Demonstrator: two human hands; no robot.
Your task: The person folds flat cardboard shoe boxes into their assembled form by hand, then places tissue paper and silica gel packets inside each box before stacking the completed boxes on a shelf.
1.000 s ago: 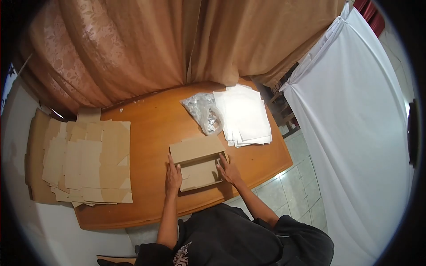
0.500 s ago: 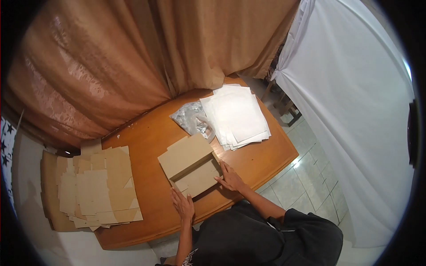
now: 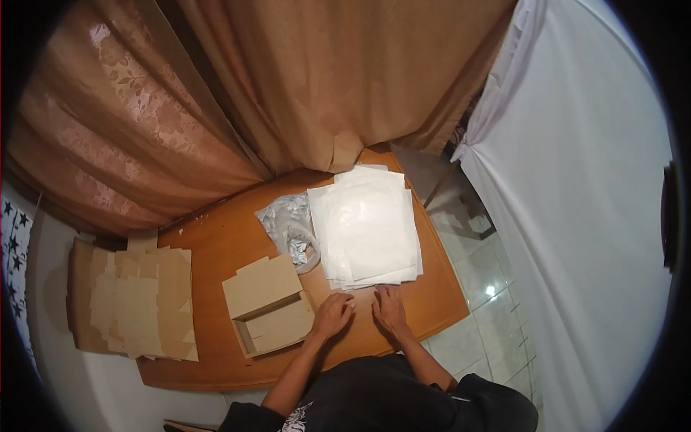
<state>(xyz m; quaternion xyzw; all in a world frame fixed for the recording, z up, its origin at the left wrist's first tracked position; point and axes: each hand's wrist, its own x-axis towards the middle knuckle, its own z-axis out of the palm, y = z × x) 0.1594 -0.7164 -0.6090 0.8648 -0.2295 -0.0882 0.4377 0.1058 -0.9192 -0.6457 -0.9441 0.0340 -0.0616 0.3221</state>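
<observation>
An open cardboard box (image 3: pixel 277 324) rests on the wooden table, its lid flap folded back on the far side. Just right of it is my left hand (image 3: pixel 332 315), fingers loosely bent and holding nothing, near the lower edge of a stack of white paper sheets (image 3: pixel 367 230). My right hand (image 3: pixel 390 311) has its fingertips right at that same edge, thumb apart from the fingers. A clear plastic bag (image 3: pixel 291 227) with silvery pieces inside lies left of the paper, behind the box.
A pile of flat cardboard pieces (image 3: pixel 144 302) covers the left end of the wooden table (image 3: pixel 209 288). Brown curtains (image 3: pixel 288 86) hang along the back edge. A white cloth (image 3: pixel 576 180) hangs at the right, beyond the tiled floor (image 3: pixel 489 335).
Both hands have let go of the cardboard box and moved right, to the near edge of the white paper stack. The view has shifted, so the table's contents appear further left.
</observation>
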